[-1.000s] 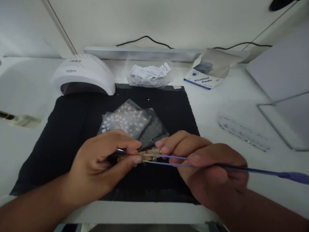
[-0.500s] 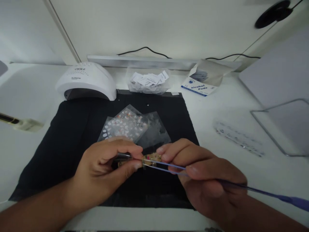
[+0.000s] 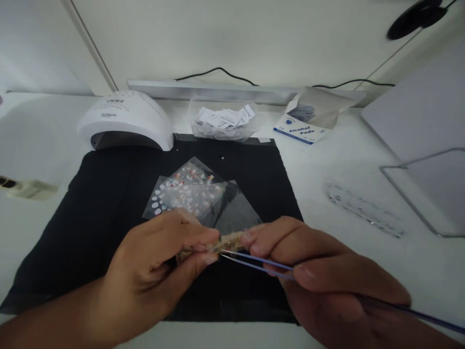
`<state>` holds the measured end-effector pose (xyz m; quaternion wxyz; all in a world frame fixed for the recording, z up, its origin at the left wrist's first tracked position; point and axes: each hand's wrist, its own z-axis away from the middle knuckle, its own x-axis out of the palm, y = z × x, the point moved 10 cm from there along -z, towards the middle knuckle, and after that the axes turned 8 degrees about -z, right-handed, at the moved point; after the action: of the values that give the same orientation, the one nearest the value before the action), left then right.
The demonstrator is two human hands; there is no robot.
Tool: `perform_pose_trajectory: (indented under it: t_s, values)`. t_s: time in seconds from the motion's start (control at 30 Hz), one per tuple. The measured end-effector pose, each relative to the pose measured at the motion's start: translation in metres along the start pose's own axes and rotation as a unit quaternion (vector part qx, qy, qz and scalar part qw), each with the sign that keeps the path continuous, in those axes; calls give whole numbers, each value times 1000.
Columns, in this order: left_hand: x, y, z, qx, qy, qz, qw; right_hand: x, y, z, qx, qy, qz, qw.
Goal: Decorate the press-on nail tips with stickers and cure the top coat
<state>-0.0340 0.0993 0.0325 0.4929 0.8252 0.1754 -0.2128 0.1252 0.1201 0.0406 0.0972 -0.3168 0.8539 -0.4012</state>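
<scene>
Fingers of the left hand pinch a small golden decorated piece between thumb and forefinger, and the fingertips of the right hand touch its other end while this hand is also closed around thin violet tweezers. The tweezer tips lie just under the piece; whether they grip something I cannot tell. The piece is held in the air above the near part of the black mat, close to its near edge.

I judge the piece is very light, stiff and small, with a bumpy surface, so it can slip or jump away if it is pressed too strongly. The best hold seems to be at its two ends, as now, with the decorated top left free.

Behind the hands, some clear sticker sheets lie in the middle of the mat, overlapping. The white nail lamp stands at the far left corner of the mat, a box of alcohol pads beyond the far right corner. The near right part of the mat and the tabletop at the right give open room
</scene>
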Motion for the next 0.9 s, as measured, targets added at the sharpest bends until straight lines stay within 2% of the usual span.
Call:
perform_pose_trajectory:
  t_s: [0.67,0.8,0.9]
  values:
    - [3,2,-3,8,-37,30,999,0,3,-1,18,-10,-11,1000]
    - [3,-3,-2,-8,-43,34,998,1,0,-5,14,-4,-17,1000]
    - [2,-6,-3,-22,-39,31,999,0,5,-11,38,14,-35,999]
